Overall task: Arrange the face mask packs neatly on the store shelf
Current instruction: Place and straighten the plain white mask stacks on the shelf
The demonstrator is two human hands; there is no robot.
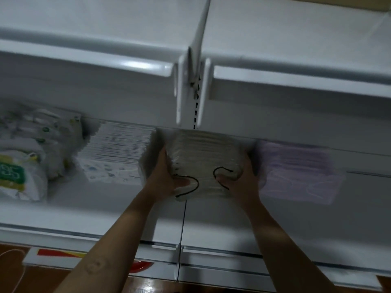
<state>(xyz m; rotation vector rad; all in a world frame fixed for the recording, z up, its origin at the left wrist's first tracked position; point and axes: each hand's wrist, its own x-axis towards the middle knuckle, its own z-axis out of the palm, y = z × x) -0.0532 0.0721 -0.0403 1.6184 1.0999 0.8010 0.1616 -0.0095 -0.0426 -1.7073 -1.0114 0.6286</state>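
Squarely between a tight row of white printed packs (118, 149) and a lilac mask pack (296, 170), both touching it, the left hand (167, 176) and right hand (241, 178) clamp a clear-wrapped stack of white black-looped face masks (205, 153) on the white metal shelf (211, 218).

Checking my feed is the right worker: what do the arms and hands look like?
Both forearms are bare, no sleeves in view. The left hand and right hand wear no gloves; no rings or watch visible. A faint round mark shows on the left forearm.
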